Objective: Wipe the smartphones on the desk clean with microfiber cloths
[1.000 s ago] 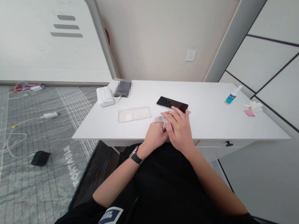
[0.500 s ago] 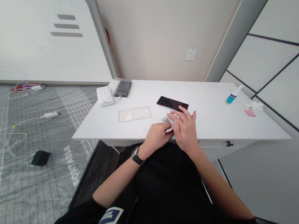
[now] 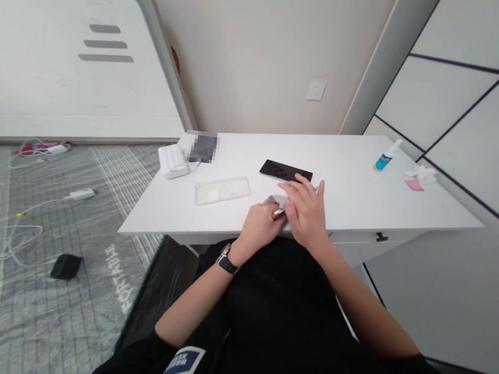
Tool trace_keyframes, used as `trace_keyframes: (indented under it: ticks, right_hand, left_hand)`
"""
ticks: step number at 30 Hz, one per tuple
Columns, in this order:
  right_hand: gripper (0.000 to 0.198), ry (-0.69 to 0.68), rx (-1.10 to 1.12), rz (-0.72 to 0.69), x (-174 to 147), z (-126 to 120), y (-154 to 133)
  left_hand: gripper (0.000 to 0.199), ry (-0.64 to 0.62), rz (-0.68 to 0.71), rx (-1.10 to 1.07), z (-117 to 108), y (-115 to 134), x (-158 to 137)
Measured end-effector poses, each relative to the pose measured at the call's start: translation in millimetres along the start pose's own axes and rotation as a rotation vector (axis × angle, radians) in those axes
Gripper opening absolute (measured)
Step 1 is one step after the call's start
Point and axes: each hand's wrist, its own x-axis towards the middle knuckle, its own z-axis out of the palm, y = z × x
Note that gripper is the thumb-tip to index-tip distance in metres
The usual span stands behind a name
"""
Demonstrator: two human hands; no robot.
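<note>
My left hand (image 3: 260,228), with a black-strapped watch (image 3: 226,259) at its wrist, is closed round a small shiny object (image 3: 278,213). Most of that object is hidden by the fingers, so its kind is unclear. A crumpled white tissue (image 3: 276,200) shows between the hands. My right hand (image 3: 306,212) pinches the tissue between thumb and fingers, its outer fingers stretched out. Just beyond the right fingertips lies a black phone (image 3: 281,170), screen up. To the left of the hands a clear phone case (image 3: 226,191) lies flat on the white desk (image 3: 347,162).
A white charging block (image 3: 173,162) and a pixelated dark item (image 3: 203,147) sit at the desk's left end. A spray bottle (image 3: 386,156), crumpled tissues (image 3: 423,174) and a pink slip (image 3: 414,185) lie at the right. Cables and a black adapter (image 3: 65,266) rest on the bedspread.
Both hands stay close together at the desk's front edge. The right fingers and the tissue have shifted slightly. The whole view has moved a little.
</note>
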Motion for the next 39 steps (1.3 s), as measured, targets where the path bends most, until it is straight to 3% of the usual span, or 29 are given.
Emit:
trace_keyframes:
  ticks: [4,10,16,22,28,35,39]
  right_hand:
    - [0.047,0.031,-0.052,0.142,7,1,14]
    - [0.043,-0.084,0.061,-0.068,1,-3,-9]
    - [0.045,0.006,0.007,0.135,11,-4,15]
    - [0.044,-0.092,0.074,-0.072,0,-2,-16]
    - [0.047,0.04,-0.01,0.132,10,-1,22]
    - [0.054,-0.117,0.05,-0.11,-2,-3,-10]
    - [0.06,-0.06,-0.026,0.036,4,-5,11]
  left_hand:
    - [0.036,0.022,0.004,-0.059,-1,0,0]
    - [0.029,0.009,-0.029,-0.006,1,-4,2]
    - [0.036,0.02,-0.022,-0.051,-1,1,1]
    - [0.022,-0.002,-0.018,0.012,1,-4,2]
    - [0.031,0.034,0.006,-0.065,0,0,1]
    - [0.015,-0.007,-0.021,-0.014,-1,-3,3]
    - [0.032,0.022,-0.008,-0.05,0,-2,3]
